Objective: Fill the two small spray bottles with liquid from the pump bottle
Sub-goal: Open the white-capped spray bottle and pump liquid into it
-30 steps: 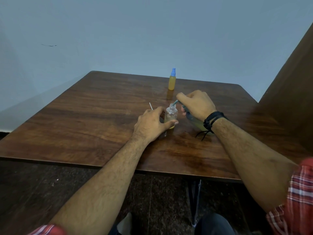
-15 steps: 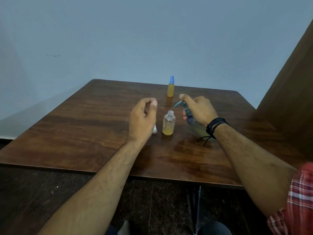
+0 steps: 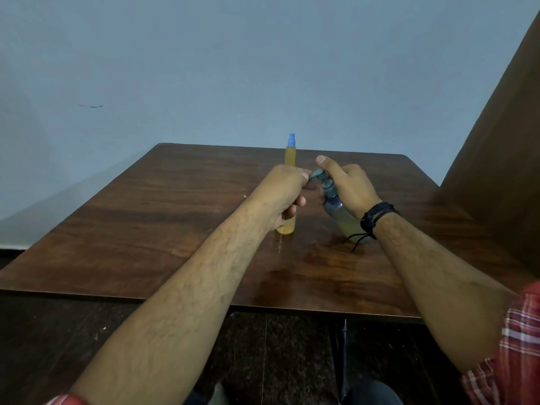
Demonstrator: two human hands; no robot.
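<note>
My left hand (image 3: 287, 188) is curled round a small spray bottle without its cap (image 3: 286, 228). Only the bottle's lower part, holding yellow liquid, shows below my fingers; its mouth is hidden. My right hand (image 3: 349, 185) grips the neck of the tilted pump bottle (image 3: 336, 210), with my thumb raised above the grey pump head. The pump's nozzle (image 3: 315, 174) points left and reaches my left hand's knuckles. A second small bottle (image 3: 291, 154), full of yellow liquid and fitted with a blue spray cap, stands farther back on the wooden table (image 3: 175, 229).
A thin white piece (image 3: 245, 196), perhaps the loose spray cap's tube, peeks out on the table just left of my left wrist. A dark wooden panel (image 3: 502, 171) rises at the right. A blue-grey wall is behind the table.
My left hand came back from the raised position and now grips the uncapped small bottle. The pump nozzle now meets that hand. The view has tilted upward.
</note>
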